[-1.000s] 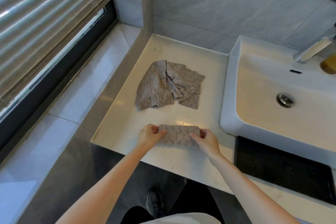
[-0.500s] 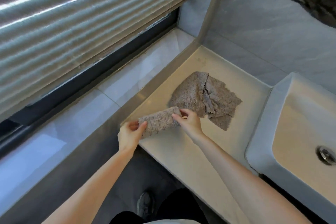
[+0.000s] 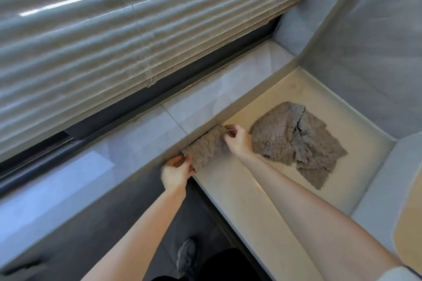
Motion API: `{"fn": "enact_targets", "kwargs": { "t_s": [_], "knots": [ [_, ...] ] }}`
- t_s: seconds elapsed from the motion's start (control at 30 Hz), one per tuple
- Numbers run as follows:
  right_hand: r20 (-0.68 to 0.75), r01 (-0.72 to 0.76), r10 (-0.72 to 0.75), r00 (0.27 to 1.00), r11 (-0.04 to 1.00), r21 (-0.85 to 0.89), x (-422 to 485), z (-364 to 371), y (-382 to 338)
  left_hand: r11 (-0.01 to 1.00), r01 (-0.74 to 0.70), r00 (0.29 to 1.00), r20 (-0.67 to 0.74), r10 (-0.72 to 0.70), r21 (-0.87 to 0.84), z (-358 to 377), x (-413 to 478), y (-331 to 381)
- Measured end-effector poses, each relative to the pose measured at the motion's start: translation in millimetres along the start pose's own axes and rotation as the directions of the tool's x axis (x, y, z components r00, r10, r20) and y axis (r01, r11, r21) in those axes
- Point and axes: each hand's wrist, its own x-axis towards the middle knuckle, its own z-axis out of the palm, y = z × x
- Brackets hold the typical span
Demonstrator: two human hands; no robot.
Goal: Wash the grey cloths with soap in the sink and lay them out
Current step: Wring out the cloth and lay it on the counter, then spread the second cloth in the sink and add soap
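Nearest, a dark shoe (image 3: 186, 255) stands on the floor just off the bench's (image 3: 246, 191) near-left corner. The person is turned toward the bench's left edge, and both bare forearms reach that way.

The left grip (image 3: 177, 173), a bare hand, hangs just beyond that corner and pinches the near short end of a folded grey cloth (image 3: 206, 148). Thumb and fingers close on the fabric, not spread wide. The right grip (image 3: 238, 141) pinches the far short end in the same narrow way, over the bench close to its left edge.

Held at both ends, the cloth runs along the left edge as a flat, taut band. I judge the two-ended hold is there to keep the fold from opening or sagging while the cloth is placed straight. Whether its underside already touches the edge I cannot tell.

Just past the right grip, toward the far-left corner, the other grey cloths (image 3: 296, 141) lie in a loose, overlapping heap on the bench. They are rumpled, and one tail trails toward the middle. They seem parked there, out of the basin and within reach, to be taken one at a time.

The sink (image 3: 376, 189) shows only its outer wall at the bench's right edge, well apart from the held cloth, so this looks like the laying-out step rather than washing.

Beyond the left edge runs a pale tiled sill (image 3: 137, 143), then a dark window frame under a lowered blind (image 3: 114, 29). The sill looks a likely place for the cloth.
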Motion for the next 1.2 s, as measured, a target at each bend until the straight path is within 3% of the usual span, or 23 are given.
{"fn": "enact_targets", "kwargs": {
  "t_s": [0.13, 0.23, 0.33, 0.4, 0.5, 0.63, 0.67, 0.73, 0.83, 0.97, 1.1, 1.2],
  "knots": [
    [0.033, 0.036, -0.034, 0.999, 0.998, -0.058, -0.8, 2.8, 7.6, 0.999, 0.029, 1.000, -0.007, -0.029, 0.027, -3.2, 1.8, -4.7],
    [0.061, 0.106, -0.097, 0.993, 0.979, -0.172, 2.0, 1.5, 11.3, 0.973, -0.004, 1.000, 0.014, 0.001, 0.231, -3.5, 1.8, -3.5],
    [0.050, 0.134, -0.126, 0.991, 0.966, -0.221, 1.1, -7.5, 13.2, 0.886, -0.105, 0.994, 0.015, 0.111, 0.451, -3.2, -12.0, 1.4],
    [0.005, 0.163, -0.166, 0.986, 0.965, -0.203, -3.4, -20.1, 15.8, 0.788, -0.246, 0.964, 0.055, 0.261, 0.564, -3.8, -25.5, 2.2],
    [-0.064, 0.211, -0.228, 0.972, 0.958, -0.195, -10.7, -40.3, 31.4, 0.535, -0.557, 0.820, 0.320, 0.474, 0.635, 0.3, -34.8, -1.2],
    [-0.116, 0.153, -0.200, 0.973, 0.933, -0.326, -21.2, -70.4, 64.4, -0.005, -0.796, 0.500, 0.662, 0.558, 0.606, 24.0, -25.4, -2.6],
    [-0.111, 0.133, -0.183, 0.977, 0.925, -0.355, -23.0, -78.0, 72.9, -0.101, -0.793, 0.469, 0.709, 0.527, 0.600, 31.0, -23.0, -2.9],
    [-0.066, 0.136, -0.175, 0.982, 0.909, -0.394, -24.7, -88.0, 88.0, -0.215, -0.742, 0.516, 0.746, 0.421, 0.635, 42.1, -18.6, -4.0],
    [0.010, 0.166, -0.180, 0.984, 0.883, -0.438, -25.9, -91.9, 99.5, -0.274, -0.686, 0.571, 0.732, 0.372, 0.674, 52.9, -14.3, -3.6],
    [-0.036, 0.160, -0.222, 0.974, 0.799, -0.580, -27.9, -88.6, 101.9, -0.355, -0.636, 0.619, 0.727, 0.296, 0.685, 62.8, -17.5, 3.7],
    [-0.115, 0.138, -0.235, 0.965, 0.830, -0.541, -29.5, -95.4, 90.9, -0.358, -0.659, 0.597, 0.749, 0.287, 0.662, 67.6, -19.5, 15.7],
    [-0.252, 0.145, -0.280, 0.926, 0.883, -0.447, -38.6, -111.2, 70.9, -0.295, -0.729, 0.553, 0.785, 0.278, 0.618, 74.6, -28.2, 27.9]
  ]
}}
